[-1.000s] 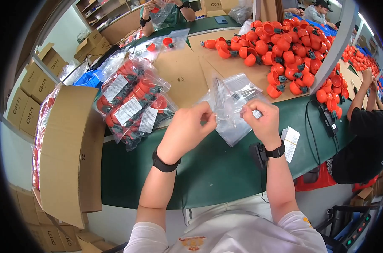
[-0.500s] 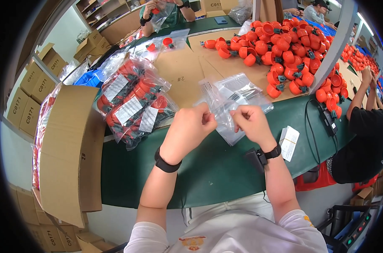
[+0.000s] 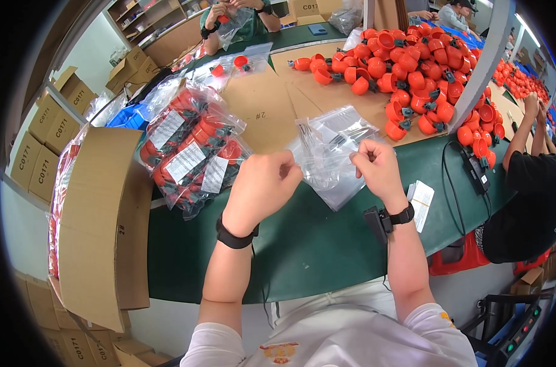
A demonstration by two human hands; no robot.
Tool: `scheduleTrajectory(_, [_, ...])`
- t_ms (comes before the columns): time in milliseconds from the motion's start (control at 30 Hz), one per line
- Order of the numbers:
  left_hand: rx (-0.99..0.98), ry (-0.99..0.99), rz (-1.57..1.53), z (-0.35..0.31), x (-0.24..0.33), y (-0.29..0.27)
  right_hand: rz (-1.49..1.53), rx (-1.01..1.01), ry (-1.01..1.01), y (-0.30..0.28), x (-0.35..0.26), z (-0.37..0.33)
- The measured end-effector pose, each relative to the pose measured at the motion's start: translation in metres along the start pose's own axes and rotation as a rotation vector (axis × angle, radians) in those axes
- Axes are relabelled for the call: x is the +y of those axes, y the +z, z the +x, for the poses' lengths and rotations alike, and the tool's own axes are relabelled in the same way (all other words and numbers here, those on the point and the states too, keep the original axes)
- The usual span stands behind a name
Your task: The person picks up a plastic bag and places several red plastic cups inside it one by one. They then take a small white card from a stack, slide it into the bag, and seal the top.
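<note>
My left hand (image 3: 262, 188) is closed in a pinch, and my right hand (image 3: 379, 171) pinches too, a short way to its right. Between them a clear plastic bag (image 3: 324, 174) is stretched, its sides at my fingertips; the exact grip is partly hidden. Beneath and just beyond it lies a stack of flat clear bags (image 3: 345, 125) on the table edge. Left of my hands, filled bags (image 3: 192, 144) of red cup-shaped parts with dark fittings and white labels are piled up.
Loose red cups (image 3: 412, 67) heap at the back right beside a grey post (image 3: 483, 67). Banded paper slips (image 3: 420, 205) and a black power adapter (image 3: 475, 174) lie on the green table (image 3: 314, 244). An upright cardboard box (image 3: 100, 226) stands left. Co-workers sit across and to the right.
My hands have moved apart, the left one to the left and slightly down, the right one a little right and up. The clear bag is now spread wider between them.
</note>
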State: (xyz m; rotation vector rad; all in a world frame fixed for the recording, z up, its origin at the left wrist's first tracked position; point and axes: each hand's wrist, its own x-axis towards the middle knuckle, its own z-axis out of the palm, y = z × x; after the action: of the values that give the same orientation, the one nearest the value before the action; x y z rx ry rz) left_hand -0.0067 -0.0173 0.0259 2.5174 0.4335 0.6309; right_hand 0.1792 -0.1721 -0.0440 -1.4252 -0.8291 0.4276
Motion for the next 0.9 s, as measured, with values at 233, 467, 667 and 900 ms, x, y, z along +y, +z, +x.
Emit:
scheduleTrajectory(233, [-0.055,-0.133,-0.054,-0.001,0.0,0.0,0.063,0.127,-0.108,0.003,0.013,0.004])
scheduleTrajectory(467, [-0.31,0.066,-0.542,-0.002,-0.006,-0.027,0.516,-0.336,0.127,-0.003,-0.008,-0.002])
scheduleTrajectory(667, [-0.176,0.232,-0.293,-0.007,0.012,-0.012,0.76,-0.649,0.235,-0.013,-0.004,-0.007])
scheduleTrajectory(900, [-0.601,-0.18,-0.77,-0.007,0.009,-0.026,0.383,-0.568,0.054,-0.02,-0.048,-0.022])
